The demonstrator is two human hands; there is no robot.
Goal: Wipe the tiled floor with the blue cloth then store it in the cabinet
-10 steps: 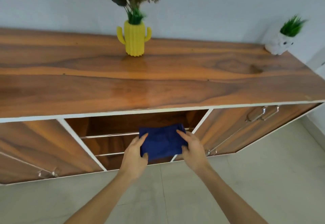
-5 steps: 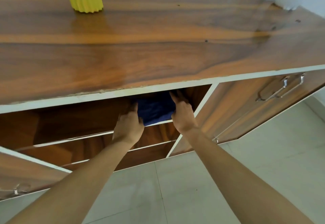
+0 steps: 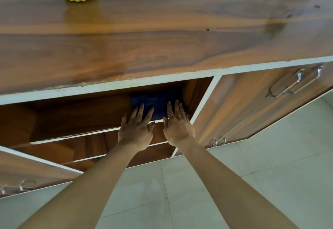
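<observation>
The blue cloth (image 3: 156,102) is laid on the top shelf of the cabinet (image 3: 203,102), under the fingertips of both hands. The left hand (image 3: 136,129) and right hand (image 3: 178,126) are spread flat. No writing is seen.

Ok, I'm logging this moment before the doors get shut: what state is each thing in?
blue cloth: folded, lying on the top shelf
left hand: open, flat, fingers on the cloth
right hand: open, flat, fingers on the cloth
cabinet: middle bay open
right door: swung open
</observation>
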